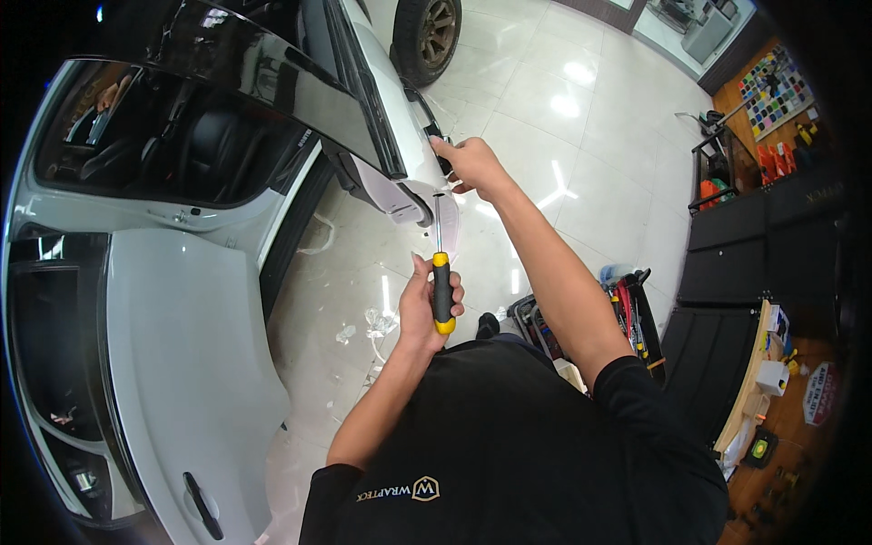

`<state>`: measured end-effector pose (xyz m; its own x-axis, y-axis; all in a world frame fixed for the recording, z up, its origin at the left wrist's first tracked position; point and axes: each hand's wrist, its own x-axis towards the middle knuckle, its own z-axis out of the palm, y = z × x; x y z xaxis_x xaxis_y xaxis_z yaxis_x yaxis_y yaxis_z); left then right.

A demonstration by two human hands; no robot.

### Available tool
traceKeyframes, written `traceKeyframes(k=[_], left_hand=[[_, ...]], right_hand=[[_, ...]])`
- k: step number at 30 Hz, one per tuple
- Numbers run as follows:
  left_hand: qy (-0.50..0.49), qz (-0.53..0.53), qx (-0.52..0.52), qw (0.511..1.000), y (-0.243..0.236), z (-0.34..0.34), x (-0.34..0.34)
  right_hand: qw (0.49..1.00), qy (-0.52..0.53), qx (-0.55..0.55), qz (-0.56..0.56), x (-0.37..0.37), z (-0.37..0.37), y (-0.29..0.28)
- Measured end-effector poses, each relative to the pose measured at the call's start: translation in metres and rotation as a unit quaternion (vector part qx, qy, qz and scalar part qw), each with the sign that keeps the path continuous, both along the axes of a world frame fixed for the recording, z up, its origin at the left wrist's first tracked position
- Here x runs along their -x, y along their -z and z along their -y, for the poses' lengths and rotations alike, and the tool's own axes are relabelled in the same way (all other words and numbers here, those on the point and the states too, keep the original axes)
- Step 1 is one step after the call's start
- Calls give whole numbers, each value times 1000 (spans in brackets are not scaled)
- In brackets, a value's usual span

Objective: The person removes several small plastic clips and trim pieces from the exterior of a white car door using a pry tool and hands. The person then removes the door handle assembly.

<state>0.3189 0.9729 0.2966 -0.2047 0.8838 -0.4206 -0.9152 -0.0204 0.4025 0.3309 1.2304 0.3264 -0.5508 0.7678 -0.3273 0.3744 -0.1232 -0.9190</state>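
My left hand [422,309] grips a yellow-and-black screwdriver [443,292] whose shaft points forward to the end of an open white car door's edge [418,168]; whether its tip sits in a screw is too small to tell. Just ahead and to the right, my right hand [474,168] holds a black part [420,111] on that door, thumb on it and fingers curled. The part is half hidden by the hand. Below the door's end a pale pinkish piece [447,227] shows behind the screwdriver.
The white car body [182,309] fills the left. A loose wheel [425,36] stands ahead on the tiled floor. At my right are tool trays [636,322], black cabinets [727,272] and a wooden wall board [772,100]. Plastic scraps [377,327] lie near my feet.
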Motion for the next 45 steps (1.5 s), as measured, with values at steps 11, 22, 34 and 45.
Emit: traceKeyframes(k=[11, 22, 34, 45], left_hand=[[39, -187, 71, 979, -19, -7, -7], [362, -367, 220, 828, 55, 42, -3], [645, -541, -28, 539, 227, -122, -266], [614, -578, -130, 521, 191, -97, -260]], right_hand=[[982, 159, 56, -85, -98, -29, 3], [831, 530, 169, 7, -420, 131, 168], [827, 539, 47, 154, -514, 202, 280], [869, 310, 165, 348, -417, 311, 223]])
